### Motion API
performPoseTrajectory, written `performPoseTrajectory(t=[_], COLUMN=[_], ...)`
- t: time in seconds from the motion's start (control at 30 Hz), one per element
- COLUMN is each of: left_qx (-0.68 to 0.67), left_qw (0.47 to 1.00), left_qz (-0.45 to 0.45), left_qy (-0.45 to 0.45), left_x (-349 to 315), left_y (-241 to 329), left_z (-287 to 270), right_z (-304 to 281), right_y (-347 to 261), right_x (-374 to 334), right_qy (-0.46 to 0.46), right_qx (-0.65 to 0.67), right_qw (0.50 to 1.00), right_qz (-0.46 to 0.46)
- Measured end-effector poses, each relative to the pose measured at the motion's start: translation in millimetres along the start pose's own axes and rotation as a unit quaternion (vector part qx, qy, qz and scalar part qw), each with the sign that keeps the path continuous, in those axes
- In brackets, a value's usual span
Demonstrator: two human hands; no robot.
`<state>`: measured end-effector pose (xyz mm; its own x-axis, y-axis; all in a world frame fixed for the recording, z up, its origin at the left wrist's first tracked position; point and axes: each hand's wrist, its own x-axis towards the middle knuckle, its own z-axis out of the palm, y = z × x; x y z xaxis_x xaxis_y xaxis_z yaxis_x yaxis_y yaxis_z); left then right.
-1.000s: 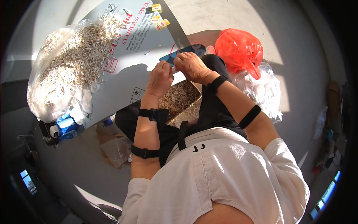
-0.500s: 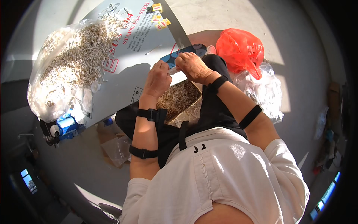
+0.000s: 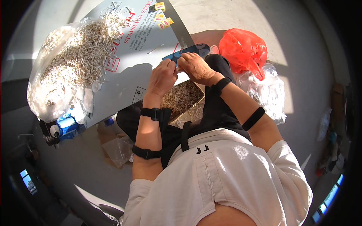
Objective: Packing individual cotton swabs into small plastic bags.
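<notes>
My left hand [image 3: 163, 78] and my right hand [image 3: 197, 69] meet above the table's near right edge, both with fingers pinched. Whatever they hold between the fingertips is too small and hidden to make out. Just below them, between my legs, stands an open box [image 3: 204, 91] filled with many thin brownish-white pieces [image 3: 180, 98]. Behind the fingers lies a blue patterned item [image 3: 173, 56] on the table's edge. To the left, a clear plastic bag [image 3: 34, 88] spills a large heap of small white sticks [image 3: 75, 56] over the table.
The grey metal-covered table [image 3: 117, 94] carries several small yellow packets [image 3: 166, 23] at its far corner and one thin stick [image 3: 155, 49]. A blue-and-white bottle [image 3: 67, 126] sits at its left corner. Right of my knee are a red plastic bag [image 3: 241, 49] and a clear bag [image 3: 266, 94].
My left hand has shifted slightly right, closing the small gap to my right hand. The right hand stays almost in place.
</notes>
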<state>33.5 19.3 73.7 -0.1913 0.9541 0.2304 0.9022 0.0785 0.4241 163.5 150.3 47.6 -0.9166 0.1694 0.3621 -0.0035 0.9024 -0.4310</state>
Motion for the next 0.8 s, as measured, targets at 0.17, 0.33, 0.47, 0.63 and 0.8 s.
performPoseTrajectory(t=[0.17, 0.33, 0.47, 0.63, 0.8], left_qx=[0.015, -0.005, -0.039, -0.067, -0.030], left_qw=[1.000, 1.000, 0.999, 0.997, 0.998], left_qz=[0.014, -0.007, -0.017, -0.026, 0.001], left_qy=[-0.005, -0.023, -0.034, -0.020, 0.058], left_x=[3, 1, 1, 1, -3], left_y=[-5, -2, 2, 6, 9], left_z=[6, 9, 8, 10, 12], right_z=[-8, -6, -16, -26, -28], right_y=[-2, 3, 8, 14, 21], right_x=[9, 3, 0, -4, -20], right_qy=[-0.007, -0.042, -0.029, -0.032, -0.014], right_qx=[-0.016, -0.078, -0.113, -0.176, -0.138], right_qw=[0.999, 0.995, 0.989, 0.976, 0.990], right_qz=[-0.035, -0.042, -0.094, -0.128, -0.009])
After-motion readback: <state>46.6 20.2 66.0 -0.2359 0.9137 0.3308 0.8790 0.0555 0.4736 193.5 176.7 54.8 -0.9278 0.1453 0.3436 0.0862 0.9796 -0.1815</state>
